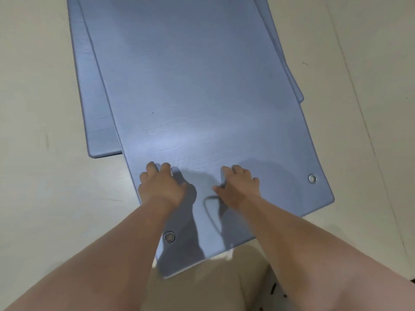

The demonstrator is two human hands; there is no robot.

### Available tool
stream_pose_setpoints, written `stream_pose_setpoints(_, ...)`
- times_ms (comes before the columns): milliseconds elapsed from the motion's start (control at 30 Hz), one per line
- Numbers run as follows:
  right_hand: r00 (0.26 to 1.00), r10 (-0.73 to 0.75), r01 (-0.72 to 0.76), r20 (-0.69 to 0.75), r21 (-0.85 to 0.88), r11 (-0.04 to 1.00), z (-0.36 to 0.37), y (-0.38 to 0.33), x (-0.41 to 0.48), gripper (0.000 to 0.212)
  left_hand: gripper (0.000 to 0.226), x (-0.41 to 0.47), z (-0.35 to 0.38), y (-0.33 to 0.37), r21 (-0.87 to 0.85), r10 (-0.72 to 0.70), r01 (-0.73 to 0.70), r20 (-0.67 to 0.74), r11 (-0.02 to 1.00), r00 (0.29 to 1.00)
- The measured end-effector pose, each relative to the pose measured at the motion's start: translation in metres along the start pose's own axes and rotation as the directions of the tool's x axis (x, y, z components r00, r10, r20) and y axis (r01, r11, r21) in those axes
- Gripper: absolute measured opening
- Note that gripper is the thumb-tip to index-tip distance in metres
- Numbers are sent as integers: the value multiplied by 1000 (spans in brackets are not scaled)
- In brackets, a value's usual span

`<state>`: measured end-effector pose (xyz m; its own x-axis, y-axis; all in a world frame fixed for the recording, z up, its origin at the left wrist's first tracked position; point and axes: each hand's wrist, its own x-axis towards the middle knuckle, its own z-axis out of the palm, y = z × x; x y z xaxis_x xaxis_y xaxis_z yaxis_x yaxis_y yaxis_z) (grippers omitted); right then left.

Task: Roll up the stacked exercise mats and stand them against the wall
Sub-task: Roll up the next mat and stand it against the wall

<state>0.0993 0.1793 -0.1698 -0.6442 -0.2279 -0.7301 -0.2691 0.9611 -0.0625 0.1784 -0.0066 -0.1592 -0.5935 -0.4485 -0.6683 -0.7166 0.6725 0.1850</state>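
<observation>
Several blue exercise mats lie stacked on the pale floor. The top mat is skewed clockwise over the lower mats, with its near end by my knees. Two metal eyelets sit in that end, one near my left forearm and one at the right. My left hand rests on the top mat with its fingers curled, holding nothing. My right hand is next to it, thumb and fingers pinched on a raised blue piece that runs into a thin strap loop on the mat.
Pale floor surrounds the stack on the left, the right and the near side. A lower mat's corner pokes out at the right. My beige-clad knee is at the mat's near edge.
</observation>
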Motion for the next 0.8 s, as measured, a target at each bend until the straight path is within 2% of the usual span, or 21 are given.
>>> stream_pose_setpoints(133, 999, -35, 35, 6, -61, 998, 38, 24, -4, 99, 57, 9, 30, -24, 179, 68, -63, -21, 982, 997)
stream_pose_setpoints(233, 994, -106, 112, 39, -194, 975, 59, 50, -23, 125, 73, -14, 40, -34, 342, 226, -193, -59, 920, 972)
stream_pose_setpoints(267, 992, -110, 121, 61, -244, 962, 67, 58, -28, 132, 78, -21, 44, -36, 388, 303, -269, -27, 882, 953)
stream_pose_setpoints(333, 992, -88, 112, 90, -315, 942, 81, 71, -34, 144, 74, -30, 58, -38, 415, 411, -404, 77, 815, 909)
stream_pose_setpoints(400, 992, -89, 115, 89, -351, 930, 90, 79, -31, 149, 67, -33, 71, -38, 399, 439, -458, 142, 794, 887)
stream_pose_setpoints(500, 978, -190, 210, 89, -371, 905, 88, 83, -28, 147, 67, -31, 76, -34, 381, 445, -470, 158, 796, 881)
stream_pose_setpoints(633, 930, -338, 366, 144, -416, 833, 85, 82, -30, 123, 80, -31, 69, -33, 417, 491, -480, 90, 771, 867)
stream_pose_setpoints(800, 851, -479, 502, 214, -598, 625, 92, 56, -22, 102, 87, -32, 64, -33, 378, 536, -503, 20, 778, 844)
